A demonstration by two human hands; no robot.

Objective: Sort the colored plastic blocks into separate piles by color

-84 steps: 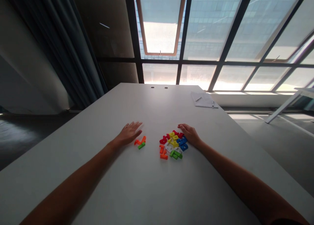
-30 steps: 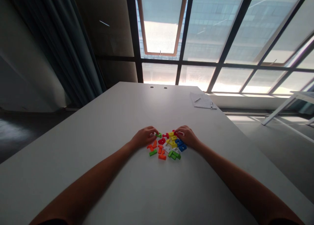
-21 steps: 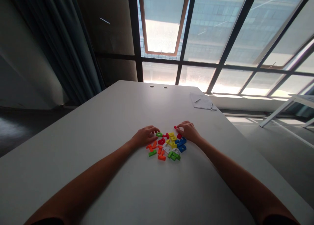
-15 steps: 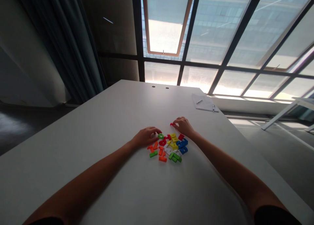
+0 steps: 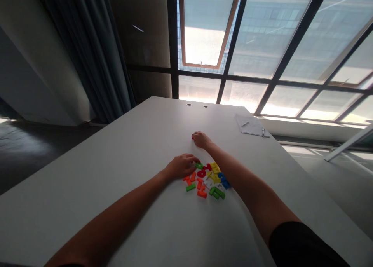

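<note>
The right hand has moved forward and left, fingers closed on a red piece beyond the coloured cluster, while the left hand half-curls its fingers at a green piece, grip unclear; a lifted forearm best spares the cluster.

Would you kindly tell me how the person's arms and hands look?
The left hand and right hand are ungloved, with uncovered forearms. A black sleeve appears on the right; a dark sleeve edge barely shows on the left.
</note>
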